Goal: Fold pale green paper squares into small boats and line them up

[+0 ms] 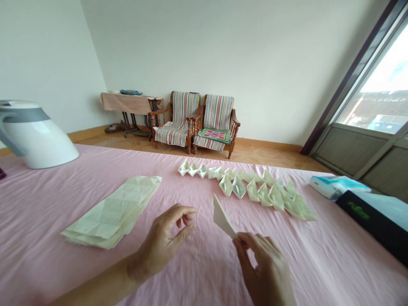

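Note:
My right hand (266,272) pinches a folded piece of white paper (223,217) by its lower corner, so the paper stands up above the pink tablecloth (63,199). My left hand (165,240) hovers just left of the paper, fingers curled with thumb and forefinger close together and nothing visible in them. A stack of creased white paper sheets (111,210) lies to the left of my left hand. Beyond the held paper, several folded paper boats (251,189) sit in a row across the cloth.
A white and grey appliance (35,134) stands at the table's far left. A tissue box (334,186) and a dark box (376,221) sit at the right edge. Two wooden armchairs (197,123) and a side table (130,104) stand by the far wall.

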{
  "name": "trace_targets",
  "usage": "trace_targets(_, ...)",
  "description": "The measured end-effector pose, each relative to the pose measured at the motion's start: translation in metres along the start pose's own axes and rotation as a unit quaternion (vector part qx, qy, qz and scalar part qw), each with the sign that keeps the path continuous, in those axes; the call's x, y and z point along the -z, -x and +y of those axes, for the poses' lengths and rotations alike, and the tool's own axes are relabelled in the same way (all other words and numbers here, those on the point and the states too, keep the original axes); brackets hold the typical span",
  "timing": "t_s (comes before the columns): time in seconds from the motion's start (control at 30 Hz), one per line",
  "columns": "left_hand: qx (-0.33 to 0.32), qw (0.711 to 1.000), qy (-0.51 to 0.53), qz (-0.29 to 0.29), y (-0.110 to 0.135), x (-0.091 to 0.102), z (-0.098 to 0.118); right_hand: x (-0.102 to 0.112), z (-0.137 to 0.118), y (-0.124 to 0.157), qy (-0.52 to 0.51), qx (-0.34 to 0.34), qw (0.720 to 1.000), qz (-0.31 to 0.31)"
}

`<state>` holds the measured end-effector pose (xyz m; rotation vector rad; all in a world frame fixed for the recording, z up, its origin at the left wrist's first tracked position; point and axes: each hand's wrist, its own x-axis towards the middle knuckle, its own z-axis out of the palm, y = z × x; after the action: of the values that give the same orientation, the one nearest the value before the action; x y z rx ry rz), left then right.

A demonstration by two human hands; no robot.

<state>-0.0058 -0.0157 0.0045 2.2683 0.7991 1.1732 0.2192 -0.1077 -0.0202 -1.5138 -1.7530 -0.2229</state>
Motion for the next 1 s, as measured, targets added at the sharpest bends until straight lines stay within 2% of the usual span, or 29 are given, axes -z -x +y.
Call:
trace_targets(0.13, 0.129, 0.985, 0.058, -0.099, -0.001, -0.016, 0.001, -0.003, -0.001, 0.0, 0.039, -0.022, 0.998, -0.036)
trace_targets(0.27, 0.188, 0.966, 0.125, -0.124, -0.012, -0.03, 0.008, -0.007, -0.01, 0.002, 0.028, -0.018, 0.997, -0.073)
trace_targets(0.47, 0.189, 0.959, 0.168, -0.132, -0.022, -0.034, 0.011, -0.006, -0.018, 0.002, -0.054, -0.029, 0.994, -0.086)
trace_targets(0.7, 0.191, 0.96, 0.164, -0.122, -0.017, -0.035, 0.006, -0.012, -0.013, 0.002, -0.133, -0.105, 0.981, -0.097)
trace_targets(0.87, 0.174, 0.969, 0.127, -0.119, -0.018, -0.039, 0.009, -0.023, -0.007, 0.004, -0.142, -0.158, 0.976, -0.055)
trace_targets(1.0, 0.139, 0.983, 0.047, -0.107, -0.016, -0.042, 0.014, -0.024, 0.002, 0.003, -0.11, -0.162, 0.979, -0.052)
